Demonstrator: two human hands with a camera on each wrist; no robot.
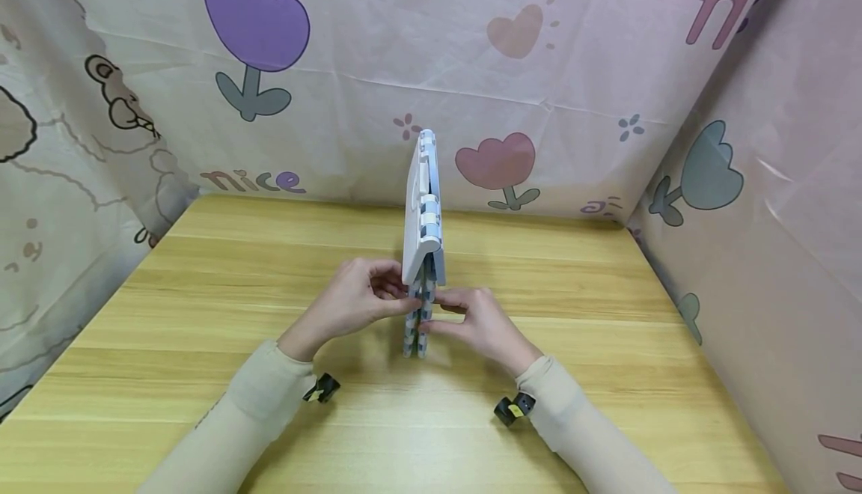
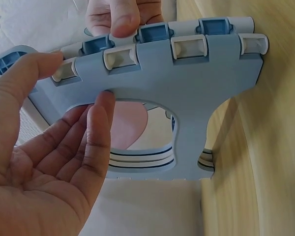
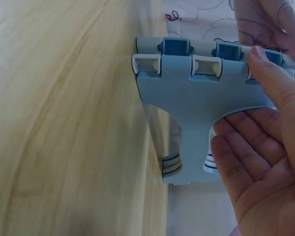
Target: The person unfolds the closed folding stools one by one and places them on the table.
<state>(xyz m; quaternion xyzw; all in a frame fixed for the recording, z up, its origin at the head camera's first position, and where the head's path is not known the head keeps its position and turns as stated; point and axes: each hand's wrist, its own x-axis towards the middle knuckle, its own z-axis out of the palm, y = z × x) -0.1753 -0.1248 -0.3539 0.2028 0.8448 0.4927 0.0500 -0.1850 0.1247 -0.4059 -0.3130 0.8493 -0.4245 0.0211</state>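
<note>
Two thumbs (image 2: 45, 64) nearside | left hand (image 1: 352, 298), right hand (image 1: 483, 323) pinching folding stool (image 1: 413, 236)

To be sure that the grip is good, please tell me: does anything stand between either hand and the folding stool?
Nothing visible does: the left hand and the right hand both touch the folding stool directly, one from each side.

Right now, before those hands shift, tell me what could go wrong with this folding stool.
Pinching: the left hand has its thumb by the hinge knuckles, which could nip it if the panels swing.
Tipping: the folding stool appears to stand on narrow edges on the wooden tabletop, so it might topple if the right hand also lets go.
</note>
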